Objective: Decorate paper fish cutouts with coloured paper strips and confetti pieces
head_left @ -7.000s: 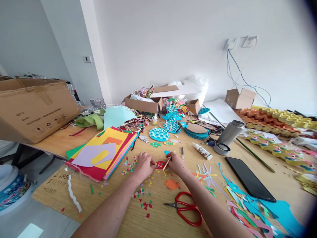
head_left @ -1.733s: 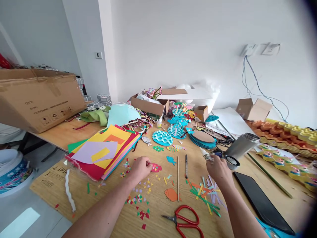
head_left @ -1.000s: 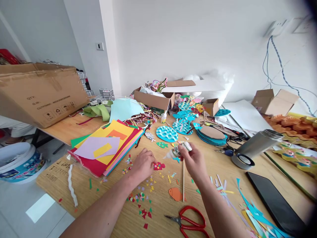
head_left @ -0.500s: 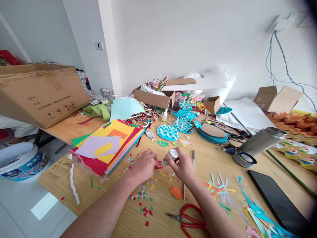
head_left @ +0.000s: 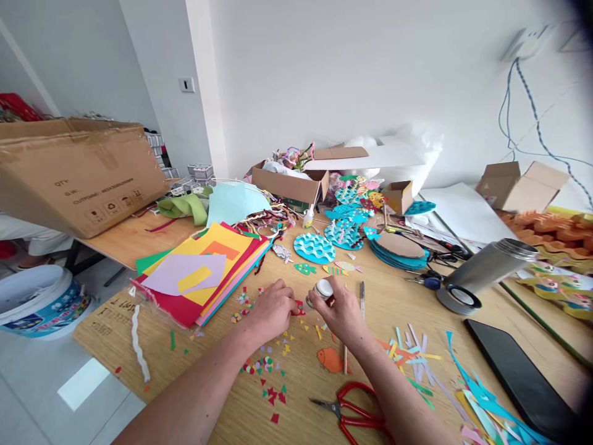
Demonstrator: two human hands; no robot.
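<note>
My left hand [head_left: 274, 309] rests low over the table with its fingers curled, their tips on a small red paper fish [head_left: 299, 308] that is partly covered. Just right of it, my right hand [head_left: 343, 309] is closed around a small jar with a white top [head_left: 323, 288]; the fingers hide much of the jar. An orange paper fish [head_left: 330, 359] lies below the right hand, beside a thin wooden stick [head_left: 344, 358]. Green and striped paper fish [head_left: 305, 269] lie beyond the hands. Red-handled scissors [head_left: 354, 408] are nearest me.
Coloured paper sheets [head_left: 208, 259] are stacked at left. Paper scraps [head_left: 273, 395] and strips [head_left: 417, 352] lie scattered. Blue wavy discs [head_left: 314, 248] sit behind. At right are a phone [head_left: 514, 377], a steel flask [head_left: 491, 266] and its lid [head_left: 458, 299].
Hardly anything differs. The view has shifted very slightly; both hands keep their places, the left on the red fish and the right around the jar.
</note>
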